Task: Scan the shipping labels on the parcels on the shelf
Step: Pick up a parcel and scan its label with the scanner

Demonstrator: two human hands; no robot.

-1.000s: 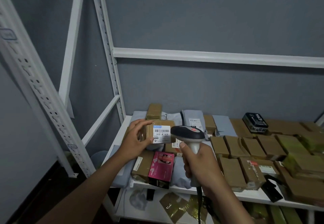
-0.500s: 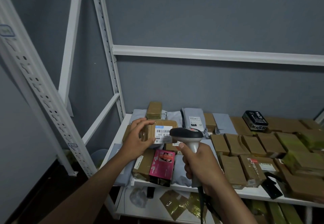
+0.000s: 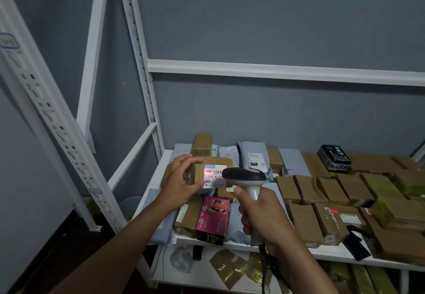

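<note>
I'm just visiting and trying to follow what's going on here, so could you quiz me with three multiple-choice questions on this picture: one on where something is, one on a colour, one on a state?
1. Where is the pink box?
A. front edge of the shelf
B. on the floor
C. in a hand

2. What colour glows on the shipping label?
A. green
B. red
C. blue

3. What is the left hand doing?
A. hanging idle
B. pressing the shelf
C. gripping the brown parcel

Answers: 1 A, it lies at the shelf's front lip. 2 B, the scanner in the right hand throws red light on the barcode. 3 C, its fingers curl round the parcel.
</note>
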